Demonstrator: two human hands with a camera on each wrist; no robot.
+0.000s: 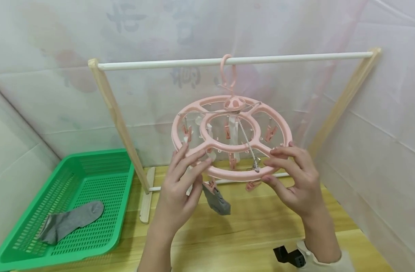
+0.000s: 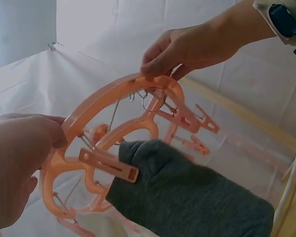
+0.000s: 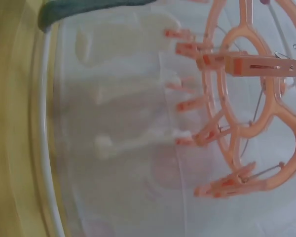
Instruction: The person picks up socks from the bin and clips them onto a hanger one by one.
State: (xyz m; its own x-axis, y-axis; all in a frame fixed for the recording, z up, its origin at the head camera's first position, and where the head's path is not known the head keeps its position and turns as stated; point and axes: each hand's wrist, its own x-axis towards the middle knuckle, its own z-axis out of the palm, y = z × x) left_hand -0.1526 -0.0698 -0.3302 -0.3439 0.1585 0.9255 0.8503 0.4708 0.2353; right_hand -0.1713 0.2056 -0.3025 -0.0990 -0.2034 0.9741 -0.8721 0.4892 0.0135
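Observation:
A pink round clip hanger (image 1: 234, 175) hangs by its hook (image 1: 224, 71) from a white rod, its near side tilted toward me. My left hand (image 1: 177, 189) holds the front-left rim, fingers over it and thumb below. At the front right, my right hand (image 1: 299, 181) pinches the rim between thumb and fingers. A grey sock (image 2: 192, 192) dangles from a pink clip (image 2: 108, 164) near my left hand. Pale socks (image 3: 133, 91) hang from clips on the far side. Another clip (image 1: 252, 185) hangs bare by my right thumb.
The white rod (image 1: 160, 64) spans a wooden stand (image 1: 113, 109) on the wood-grain table (image 1: 255, 234). To the left sits a green basket (image 1: 120, 211) with a grey sock (image 1: 71, 221) inside. Pale fabric walls (image 1: 374, 151) enclose the back and sides.

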